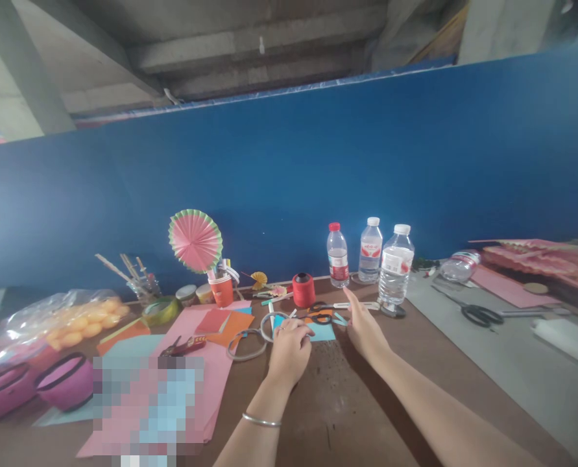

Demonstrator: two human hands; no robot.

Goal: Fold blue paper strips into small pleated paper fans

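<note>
My left hand [291, 350] rests palm down at the near edge of a light blue paper [324, 331], fingers slightly bent and apart, with nothing visibly gripped. Two grey rings [246, 355] lie just left of it. My right hand [366, 331] stands on its edge with the fingers stretched out, beside a small light blue strip [340, 318]. Between and beyond the hands are black-handled scissors [322, 318], a white cutter knife [357, 305] and a spool of red thread [303, 290]. The undersides of the left fingers are hidden.
Three water bottles [396, 266] stand behind my right hand. A pink pleated paper fan [195, 240] rises from an orange cup [223, 292]. Pliers [184, 346] lie on pink paper [220, 383] at left. More scissors [481, 315] lie right. A blue partition [289, 168] closes the back.
</note>
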